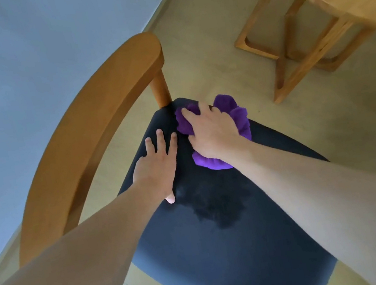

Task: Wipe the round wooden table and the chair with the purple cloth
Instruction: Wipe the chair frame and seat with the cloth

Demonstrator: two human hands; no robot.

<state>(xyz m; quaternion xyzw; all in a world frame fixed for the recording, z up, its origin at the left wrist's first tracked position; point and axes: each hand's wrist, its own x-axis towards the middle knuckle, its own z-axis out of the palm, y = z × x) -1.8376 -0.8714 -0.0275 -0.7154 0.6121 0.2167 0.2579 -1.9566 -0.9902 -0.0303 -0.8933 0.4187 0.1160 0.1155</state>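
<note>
Pale blue wall [26, 45], beige floor [202, 46], soft even daylight.

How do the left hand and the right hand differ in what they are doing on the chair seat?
The left hand lies flat with straight fingers on the bare dark chair seat; the right hand presses the bunched purple cloth near the seat's far corner. The left holds nothing; the right covers the cloth. Both rest on the same seat.
</note>
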